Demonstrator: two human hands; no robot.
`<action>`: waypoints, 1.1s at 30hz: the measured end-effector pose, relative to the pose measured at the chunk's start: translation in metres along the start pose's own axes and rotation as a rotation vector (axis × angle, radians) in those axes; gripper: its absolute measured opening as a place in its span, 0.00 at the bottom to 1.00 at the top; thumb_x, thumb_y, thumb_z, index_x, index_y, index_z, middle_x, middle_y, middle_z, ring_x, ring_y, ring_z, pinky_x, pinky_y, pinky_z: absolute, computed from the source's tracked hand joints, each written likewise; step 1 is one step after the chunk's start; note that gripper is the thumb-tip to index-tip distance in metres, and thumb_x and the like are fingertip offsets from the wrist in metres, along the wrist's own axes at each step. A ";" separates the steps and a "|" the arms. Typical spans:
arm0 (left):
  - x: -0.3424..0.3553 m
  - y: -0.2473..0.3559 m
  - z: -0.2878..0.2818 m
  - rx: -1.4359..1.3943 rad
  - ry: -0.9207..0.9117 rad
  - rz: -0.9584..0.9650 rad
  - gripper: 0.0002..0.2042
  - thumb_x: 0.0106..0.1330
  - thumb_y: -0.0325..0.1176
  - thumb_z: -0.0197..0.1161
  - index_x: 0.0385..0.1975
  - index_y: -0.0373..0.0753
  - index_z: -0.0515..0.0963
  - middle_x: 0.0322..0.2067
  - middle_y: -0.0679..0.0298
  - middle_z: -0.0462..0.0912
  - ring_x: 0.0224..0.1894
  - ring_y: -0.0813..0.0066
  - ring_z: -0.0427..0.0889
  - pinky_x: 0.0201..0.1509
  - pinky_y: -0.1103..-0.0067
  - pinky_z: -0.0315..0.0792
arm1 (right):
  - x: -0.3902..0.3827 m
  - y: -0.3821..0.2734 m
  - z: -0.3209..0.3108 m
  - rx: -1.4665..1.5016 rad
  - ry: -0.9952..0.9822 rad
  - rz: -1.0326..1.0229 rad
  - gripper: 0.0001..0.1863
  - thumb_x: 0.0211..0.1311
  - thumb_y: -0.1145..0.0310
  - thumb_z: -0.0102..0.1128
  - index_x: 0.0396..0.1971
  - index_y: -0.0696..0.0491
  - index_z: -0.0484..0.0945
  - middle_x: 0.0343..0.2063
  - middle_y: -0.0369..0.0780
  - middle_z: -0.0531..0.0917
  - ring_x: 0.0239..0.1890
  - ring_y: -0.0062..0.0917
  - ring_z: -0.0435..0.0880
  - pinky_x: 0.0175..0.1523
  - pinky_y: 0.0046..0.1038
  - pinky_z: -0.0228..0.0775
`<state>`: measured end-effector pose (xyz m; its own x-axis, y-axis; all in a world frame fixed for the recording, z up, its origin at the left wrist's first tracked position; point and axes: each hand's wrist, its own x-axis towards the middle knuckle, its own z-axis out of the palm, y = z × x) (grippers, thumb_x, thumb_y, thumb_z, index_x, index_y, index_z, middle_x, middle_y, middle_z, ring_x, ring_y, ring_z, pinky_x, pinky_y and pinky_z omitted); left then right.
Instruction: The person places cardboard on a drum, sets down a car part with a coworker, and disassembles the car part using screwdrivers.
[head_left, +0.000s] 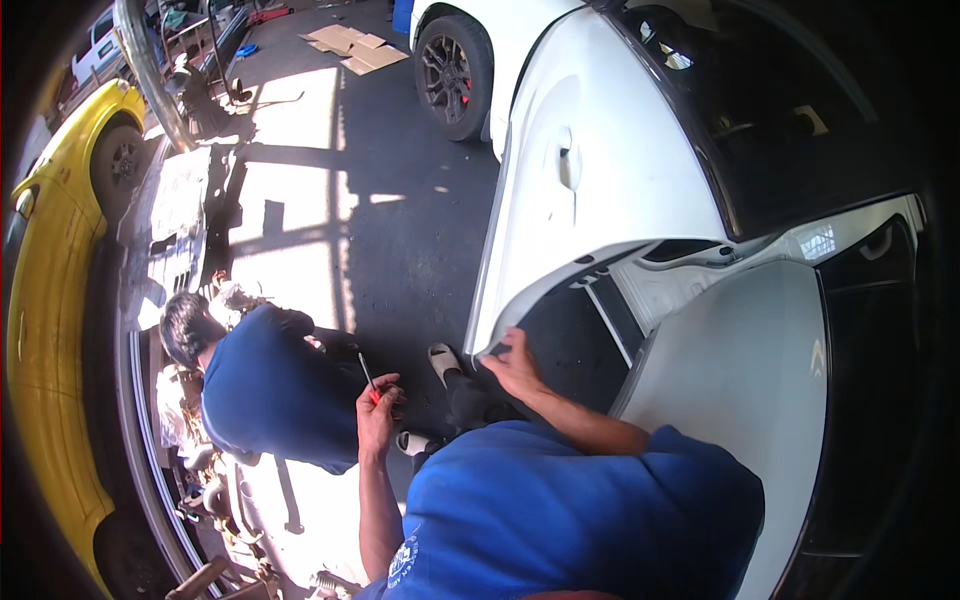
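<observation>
Ajar at the right, a glossy white car door [610, 185] is grasped at its near corner by the bent fingers of the bare right hand [516, 368], while by the clenched left hand [377, 415], well apart from it, a slim, red-handled, metal-shafted screwdriver [375, 394] is gripped.

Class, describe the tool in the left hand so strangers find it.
Start at the open white car door, then look lower left to the wearer's left hand. It grips a slim tool, metal shaft pointing up the picture. The red handle sets it apart from the navy shirt nearby.
</observation>
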<state>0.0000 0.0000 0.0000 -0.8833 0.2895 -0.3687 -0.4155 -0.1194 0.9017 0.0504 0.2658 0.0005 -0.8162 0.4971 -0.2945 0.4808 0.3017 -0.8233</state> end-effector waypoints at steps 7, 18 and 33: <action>0.045 -0.002 0.048 0.088 -0.140 -0.086 0.12 0.65 0.29 0.55 0.46 0.40 0.78 0.30 0.70 0.79 0.31 0.83 0.78 0.32 0.83 0.71 | 0.039 0.046 -0.112 0.286 0.602 0.320 0.38 0.47 0.66 0.68 0.58 0.64 0.62 0.53 0.48 0.73 0.57 0.36 0.71 0.60 0.32 0.61; 0.162 -0.015 0.075 0.092 -0.224 -0.239 0.12 0.62 0.28 0.57 0.45 0.39 0.78 0.27 0.70 0.78 0.28 0.83 0.76 0.30 0.83 0.70 | 0.069 0.204 -0.274 0.278 1.098 0.466 0.29 0.41 0.76 0.58 0.50 0.61 0.65 0.44 0.50 0.77 0.44 0.40 0.79 0.51 0.37 0.72; 0.320 -0.004 0.016 0.016 0.230 -0.374 0.09 0.59 0.25 0.54 0.37 0.33 0.77 0.17 0.66 0.74 0.14 0.80 0.69 0.17 0.82 0.62 | 0.153 0.178 -0.268 0.360 1.281 0.824 0.32 0.51 0.68 0.54 0.57 0.50 0.54 0.43 0.45 0.74 0.36 0.33 0.75 0.33 0.42 0.70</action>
<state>-0.2780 0.1082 -0.1180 -0.6986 0.0909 -0.7097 -0.7143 -0.0310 0.6991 0.0972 0.6134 -0.0608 0.5192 0.8123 -0.2658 0.3892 -0.5016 -0.7726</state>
